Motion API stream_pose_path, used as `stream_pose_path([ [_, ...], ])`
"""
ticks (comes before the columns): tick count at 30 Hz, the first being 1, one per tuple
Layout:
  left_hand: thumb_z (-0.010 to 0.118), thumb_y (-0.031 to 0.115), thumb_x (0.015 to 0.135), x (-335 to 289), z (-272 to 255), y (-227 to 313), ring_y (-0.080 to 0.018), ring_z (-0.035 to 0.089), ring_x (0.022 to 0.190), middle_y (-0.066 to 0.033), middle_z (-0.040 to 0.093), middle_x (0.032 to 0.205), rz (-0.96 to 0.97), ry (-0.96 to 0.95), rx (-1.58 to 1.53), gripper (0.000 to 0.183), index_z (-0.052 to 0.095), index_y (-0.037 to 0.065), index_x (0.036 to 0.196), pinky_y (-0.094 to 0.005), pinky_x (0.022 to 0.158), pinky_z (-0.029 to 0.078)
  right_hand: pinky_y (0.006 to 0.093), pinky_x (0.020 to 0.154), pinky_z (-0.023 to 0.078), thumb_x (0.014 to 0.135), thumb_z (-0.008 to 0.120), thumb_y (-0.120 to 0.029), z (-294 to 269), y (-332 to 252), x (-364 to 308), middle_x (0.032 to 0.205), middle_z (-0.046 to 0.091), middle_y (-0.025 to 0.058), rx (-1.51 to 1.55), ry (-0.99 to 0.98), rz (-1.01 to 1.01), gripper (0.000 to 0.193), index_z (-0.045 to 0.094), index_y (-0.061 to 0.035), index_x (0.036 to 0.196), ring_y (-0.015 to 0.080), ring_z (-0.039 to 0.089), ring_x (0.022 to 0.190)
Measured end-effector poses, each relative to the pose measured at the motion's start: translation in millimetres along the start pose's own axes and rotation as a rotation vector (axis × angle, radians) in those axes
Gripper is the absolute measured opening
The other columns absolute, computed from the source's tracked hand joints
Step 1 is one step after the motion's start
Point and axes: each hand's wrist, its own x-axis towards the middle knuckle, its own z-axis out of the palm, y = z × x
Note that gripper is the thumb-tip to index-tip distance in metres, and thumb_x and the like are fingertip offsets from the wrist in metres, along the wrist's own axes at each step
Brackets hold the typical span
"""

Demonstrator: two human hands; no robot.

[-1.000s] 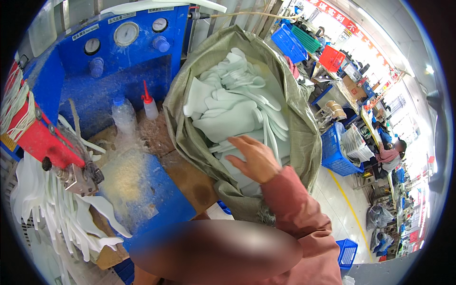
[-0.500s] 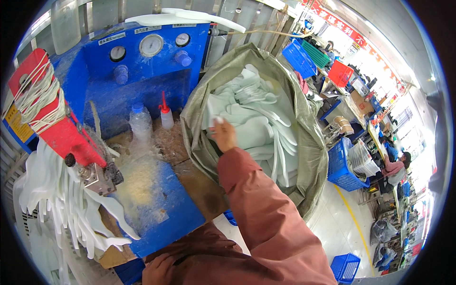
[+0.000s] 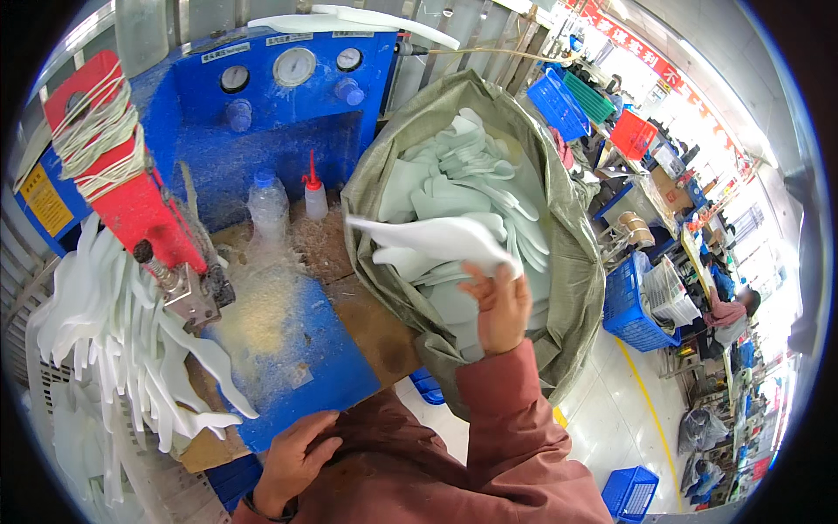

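Observation:
My right hand [image 3: 504, 307] pinches the end of a white foam insole [image 3: 441, 236] between thumb and fingers. The insole hangs above a large grey-green woven sack [image 3: 572, 253], its narrow tip pointing left over the sack's rim. Inside the sack lie many pale green-white insoles [image 3: 454, 196] in a loose heap. My left hand [image 3: 297, 458] hovers near my lap by the front edge of the blue worktop [image 3: 336, 384]. It holds nothing, and its thumb stands apart from its fingers.
A red machine arm [image 3: 131, 183] wrapped in cord overhangs the worktop at left, beside a stack of white insoles [image 3: 122, 349]. Behind are a clear bottle [image 3: 267, 210], a red-tipped squeeze bottle [image 3: 315, 196] and a blue gauge panel [image 3: 192, 105]. Blue crates [image 3: 630, 489] stand right.
My right hand has moved right and nearer to me across the sack, with the insole now fully in sight. My left hand has risen from my lap toward the worktop edge.

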Motion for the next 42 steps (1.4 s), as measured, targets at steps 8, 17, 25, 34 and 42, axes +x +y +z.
stream_pose_path([
  [8, 0.073, 0.025, 0.100, -4.2, 14.4, -15.8, -0.0322, 0.070, 0.118, -0.0180, 0.068, 0.136, -0.225, -0.030, -0.605, 0.052, 0.059, 0.002, 0.145, -0.0421, 0.097, 0.059, 0.0461, 0.094, 0.058, 0.109, 0.055, -0.019, -4.9, -57.5, 17.0, 0.126, 0.068, 0.0204, 0.182, -0.225, -0.214, 0.031, 0.060, 0.0013, 0.133, 0.0343, 0.070, 0.112],
  [17, 0.040, 0.073, 0.103, -11.2, 8.6, -41.2, -0.0350, 0.059, 0.132, -0.0194, 0.055, 0.152, -0.371, 0.062, -1.474, 0.094, 0.033, -0.002, 0.160, -0.0498, 0.115, 0.045, 0.0346, 0.092, 0.047, 0.099, 0.062, -0.039, 18.6, 7.9, -80.3, 0.107, 0.067, 0.0129, 0.288, -0.802, 0.629, 0.056, 0.058, -0.0007, 0.140, 0.0209, 0.062, 0.101],
  [25, 0.073, 0.009, 0.095, -43.1, 4.4, -37.5, -0.0237, 0.061, 0.127, -0.0096, 0.064, 0.135, -0.309, 0.311, -1.181, 0.072, 0.039, -0.001, 0.158, -0.0408, 0.112, 0.046, 0.0384, 0.105, 0.050, 0.101, 0.067, -0.016, 55.9, 49.1, -104.7, 0.135, 0.063, 0.0153, 0.158, -0.577, 0.720, 0.063, 0.041, -0.0042, 0.157, 0.0247, 0.064, 0.120],
  [34, 0.066, -0.001, 0.099, -54.7, -44.5, -41.3, -0.0194, 0.063, 0.122, -0.0088, 0.065, 0.135, -0.185, 0.704, -0.907, 0.051, 0.053, -0.003, 0.148, -0.0366, 0.109, 0.048, 0.0294, 0.095, 0.053, 0.103, 0.069, -0.012, 75.9, 93.2, -159.5, 0.121, 0.069, 0.0061, -0.114, -0.532, 0.751, 0.042, 0.059, 0.0049, 0.140, 0.0121, 0.064, 0.109],
  [42, 0.064, -0.002, 0.096, -64.7, -82.7, -29.9, -0.0176, 0.062, 0.122, -0.0086, 0.064, 0.134, -0.264, 0.606, -0.800, 0.059, 0.047, -0.003, 0.152, -0.0344, 0.110, 0.046, 0.0287, 0.095, 0.052, 0.102, 0.069, -0.011, 114.0, 92.5, -132.7, 0.125, 0.070, 0.0085, -0.094, -0.707, 0.720, 0.042, 0.058, 0.0065, 0.140, 0.0123, 0.063, 0.111],
])
